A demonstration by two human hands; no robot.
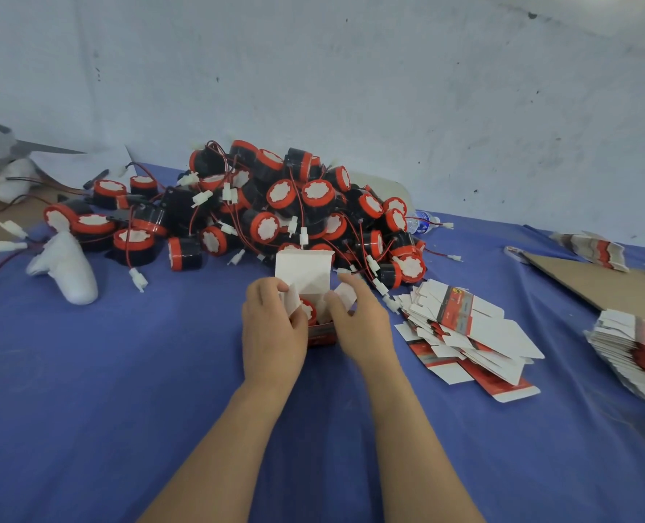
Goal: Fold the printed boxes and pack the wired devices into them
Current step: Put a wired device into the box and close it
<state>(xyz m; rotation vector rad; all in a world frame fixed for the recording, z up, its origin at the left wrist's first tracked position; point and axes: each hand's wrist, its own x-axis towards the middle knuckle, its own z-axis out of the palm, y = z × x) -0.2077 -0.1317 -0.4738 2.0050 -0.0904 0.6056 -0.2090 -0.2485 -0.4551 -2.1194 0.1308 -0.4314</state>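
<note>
box (302, 271) is steadied on blue cloth (124, 371) near device pile (275, 205), one device (308, 309) seated inside, lid flap upright. side flaps are pinched by left hand (271, 328) and right hand (364, 322), likely for tucking inward.

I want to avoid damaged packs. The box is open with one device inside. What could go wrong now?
1. The left hand and right hand pinch the side flaps of the box over the device; its wire is hidden, so a flap may trap it.
2. The pile lies just behind the upright lid, and a white connector hangs close to it; closing the lid might snag it.
</note>
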